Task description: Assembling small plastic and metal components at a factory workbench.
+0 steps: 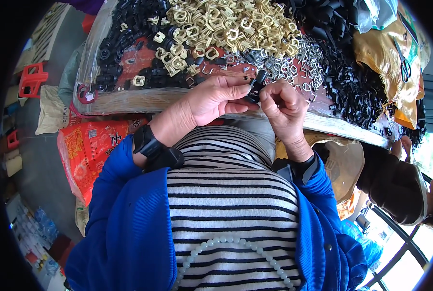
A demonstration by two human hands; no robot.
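My left hand (209, 99) pinches a small black plastic part (259, 81) between thumb and fingers, just over the table's near edge. My right hand (286, 109) is right beside it, thumb and curled fingers pressed together near the part's right side. Whatever the right fingers hold, if anything, is too small or hidden to make out. Beyond the hands lies a heap of cream plastic buckle-like pieces (233, 26). Small silver metal loops (309, 60) are spread to its right. Black plastic pieces (354, 89) form another pile at the right, and more black pieces (110, 72) lie at the left.
The table edge (129, 101) is wrapped in clear plastic. Scissors (404, 65) rest on a tan woven sack (378, 53) at the right. A red printed bag (93, 150) stands at my left. Another person (395, 184) sits at the table's right end, a hand at its edge.
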